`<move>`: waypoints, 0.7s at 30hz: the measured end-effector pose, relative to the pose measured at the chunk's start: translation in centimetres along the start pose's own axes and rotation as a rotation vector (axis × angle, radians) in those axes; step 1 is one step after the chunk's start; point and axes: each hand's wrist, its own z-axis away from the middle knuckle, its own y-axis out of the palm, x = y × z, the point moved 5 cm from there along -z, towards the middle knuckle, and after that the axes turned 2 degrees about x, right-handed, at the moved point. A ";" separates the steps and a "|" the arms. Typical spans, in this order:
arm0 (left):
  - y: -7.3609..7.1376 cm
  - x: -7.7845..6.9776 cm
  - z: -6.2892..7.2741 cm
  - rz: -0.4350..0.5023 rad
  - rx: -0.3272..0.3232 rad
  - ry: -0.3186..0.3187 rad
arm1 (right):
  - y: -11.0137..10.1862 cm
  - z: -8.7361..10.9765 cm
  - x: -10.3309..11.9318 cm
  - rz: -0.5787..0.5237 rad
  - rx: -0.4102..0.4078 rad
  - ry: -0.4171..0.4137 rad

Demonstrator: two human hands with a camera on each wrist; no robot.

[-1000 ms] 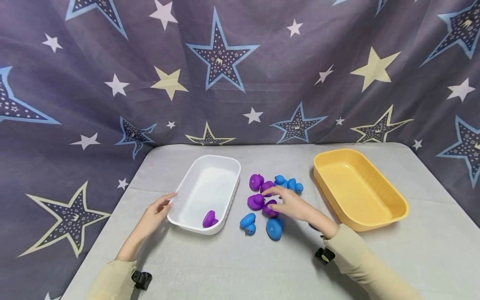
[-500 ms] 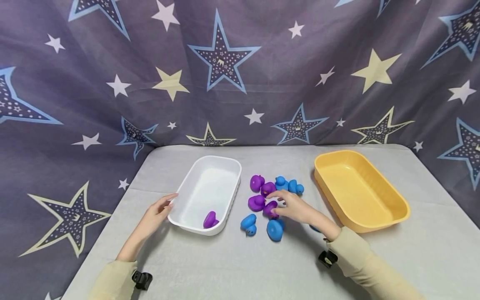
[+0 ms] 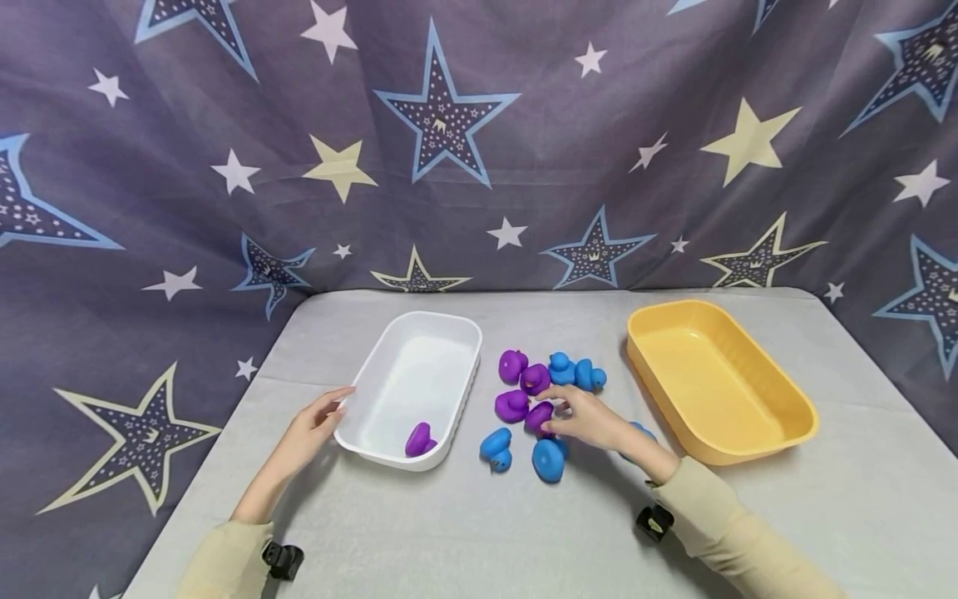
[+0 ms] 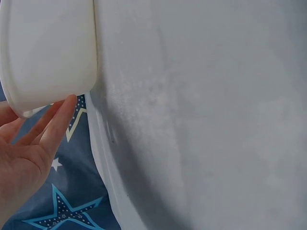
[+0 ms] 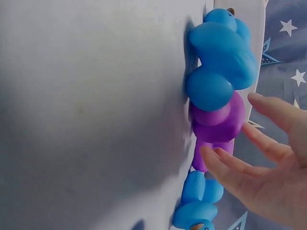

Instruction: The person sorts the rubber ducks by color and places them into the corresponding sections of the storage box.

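Note:
My left hand (image 3: 308, 424) touches the near left side of a white plastic tub (image 3: 419, 374) with its fingertips. In the left wrist view its fingers (image 4: 57, 122) lie fairly straight against the tub's wall. One purple rubber duck (image 3: 420, 439) lies inside the tub near its front. My right hand (image 3: 587, 416) is over the pile, with thumb and fingers spread around a purple rubber duck (image 3: 539, 418). The right wrist view shows the fingers (image 5: 225, 172) apart, close to the purple duck (image 5: 223, 122); contact is hard to tell.
Other purple ducks (image 3: 512, 406) lie left of and behind the right hand. Two blue ducks (image 3: 561, 368) sit at the back, and more blue ducks (image 3: 550, 460) lie in front. Another blue duck (image 3: 641, 429) is partly hidden by the right forearm. A yellow tub (image 3: 718, 383) stands on the right.
My right hand has drawn back slightly to the right and lower over the purple duck, its fingers still apart. The left hand stays at the white tub.

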 end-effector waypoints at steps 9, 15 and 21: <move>0.0 0.0 0.0 -0.014 -0.004 -0.001 | 0.5 0.0 -0.4 -0.045 -0.002 -0.046; 0.0 -0.2 0.0 -0.010 0.003 0.015 | 0.9 -0.2 -0.8 -0.025 -0.010 -0.056; -0.1 -0.1 0.0 0.007 0.004 0.011 | 1.1 -0.3 -1.0 -0.009 -0.038 -0.034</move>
